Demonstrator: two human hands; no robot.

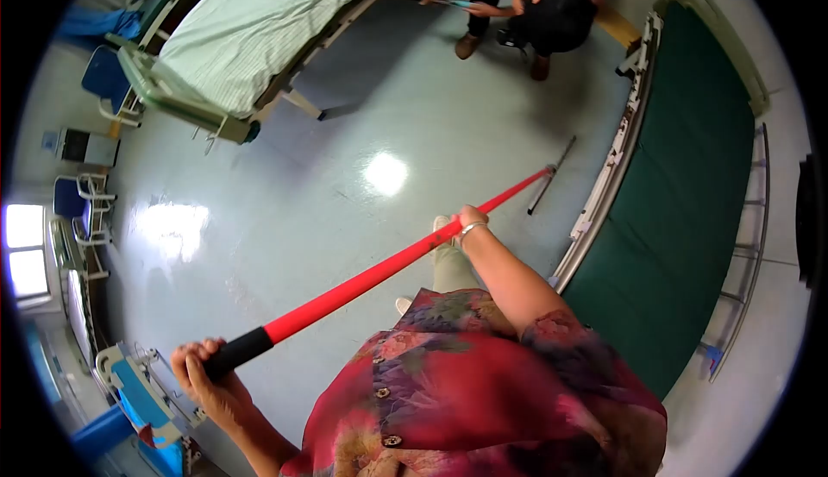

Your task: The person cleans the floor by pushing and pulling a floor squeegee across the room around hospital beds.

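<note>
A floor squeegee with a long red pole (362,283) crosses in front of me, slanting from lower left to upper right. At its far end, a thin dark bar (542,192) rests on the floor beside the green bed. My left hand (203,369) is wrapped round the black grip (237,354) at the near end. Further along, my right hand (470,216), with a bracelet on the wrist, is closed round the red pole. My shoe and trouser leg show partly beneath the pole.
A green-covered bed (681,175) with a metal side rail stands at right. At upper left is a bed with a striped sheet (267,28). Another person (552,11) bends over at the top, holding a thin stick. Blue chairs (105,80) line the left wall. The floor (319,175) shines.
</note>
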